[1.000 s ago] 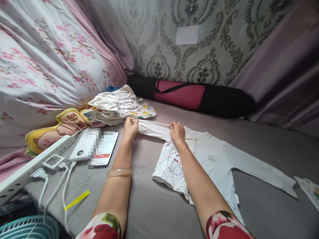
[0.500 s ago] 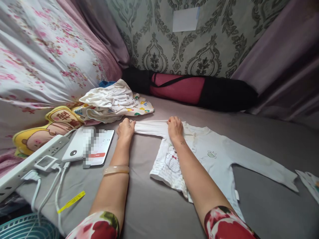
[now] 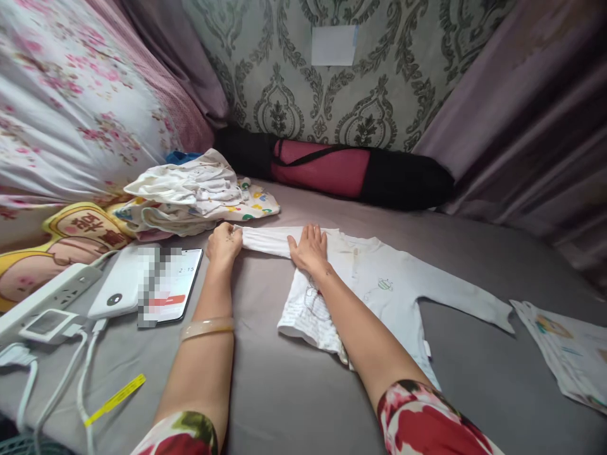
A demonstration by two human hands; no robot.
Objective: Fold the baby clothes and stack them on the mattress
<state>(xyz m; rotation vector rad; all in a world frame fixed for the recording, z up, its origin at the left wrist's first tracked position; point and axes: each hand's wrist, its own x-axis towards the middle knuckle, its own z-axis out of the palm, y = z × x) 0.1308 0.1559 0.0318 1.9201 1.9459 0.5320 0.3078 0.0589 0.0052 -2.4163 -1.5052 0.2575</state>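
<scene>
A small white long-sleeved shirt point(image 3: 398, 284) with a bear print and a green striped motif lies spread on the grey sheet point(image 3: 279, 398). My left hand point(image 3: 224, 244) is closed on the cuff of its left-hand sleeve, which stretches straight across to the shoulder. Flat on the shirt near that shoulder rests my right hand point(image 3: 309, 249), fingers stretched out and thumb apart. My right forearm hides part of the bear print. The other sleeve reaches out to the right.
A pile of clothes point(image 3: 190, 193) sits behind my left hand. To the left are a phone point(image 3: 183, 287), a white power bank point(image 3: 126, 284), a power strip point(image 3: 52, 297) and cables. A black and red bag point(image 3: 322, 167) lies along the wall; folded clothing point(image 3: 569, 354) is at right.
My right hand has opened from its grip on the sleeve and now lies flat near the shoulder. My left hand still holds the cuff. The view has shifted right.
</scene>
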